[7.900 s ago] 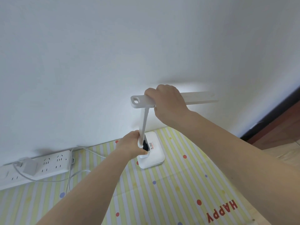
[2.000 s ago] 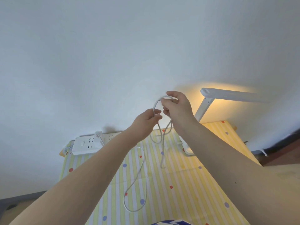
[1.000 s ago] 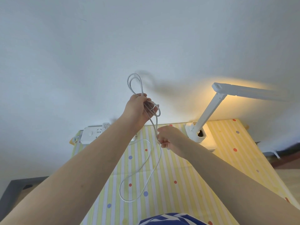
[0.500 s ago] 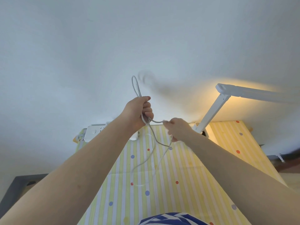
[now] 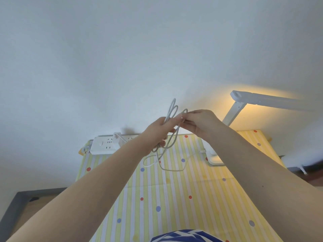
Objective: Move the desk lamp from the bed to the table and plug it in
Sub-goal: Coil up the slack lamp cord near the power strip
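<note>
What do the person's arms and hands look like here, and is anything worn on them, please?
Both forearms are bare as far as the frame shows: no sleeves, watch or bracelet. The left hand and right hand wear no gloves, and no rings show. A blue-and-white patterned garment shows at the bottom edge.

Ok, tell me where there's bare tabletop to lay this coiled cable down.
The striped tablecloth is bare in front of the cable loops, between both forearms. It is crowded toward the wall: power strip on the left, slack cable in the middle, lamp base on the right.
</note>
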